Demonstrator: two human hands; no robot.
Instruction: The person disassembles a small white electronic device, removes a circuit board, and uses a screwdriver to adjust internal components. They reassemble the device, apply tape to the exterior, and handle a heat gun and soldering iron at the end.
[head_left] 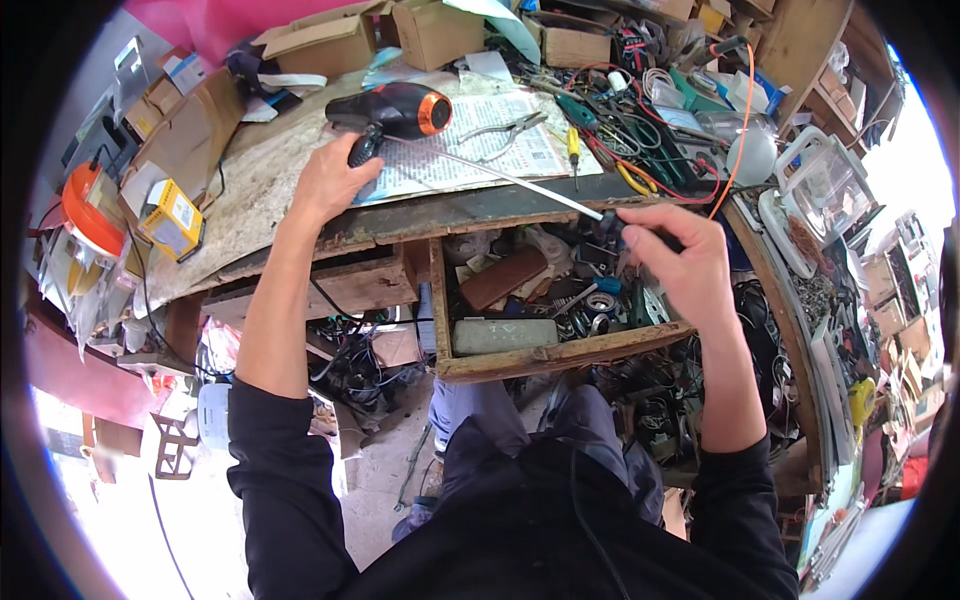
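Observation:
A black hair dryer [385,112] with a copper-coloured ring at one end lies over a printed sheet [410,180] on the worktable. My left hand [328,185] is closed round its dark handle, steadying it. In my right hand [685,262], above the right side of the drawer, is a long-shafted screwdriver [510,178]. Its dark grip is mostly hidden by my fingers. The silver shaft slants up and left, its tip close to the dryer's handle; whether it touches cannot be made out. Pliers [503,132] with spread handles lie on the sheet behind the shaft.
Below the table edge, a wooden drawer [560,362] stands pulled out, full of small parts and tools. A yellow screwdriver [573,148] and tangled leads [655,125] lie to the right. At left are a yellow box [175,220] and an orange round object [92,212].

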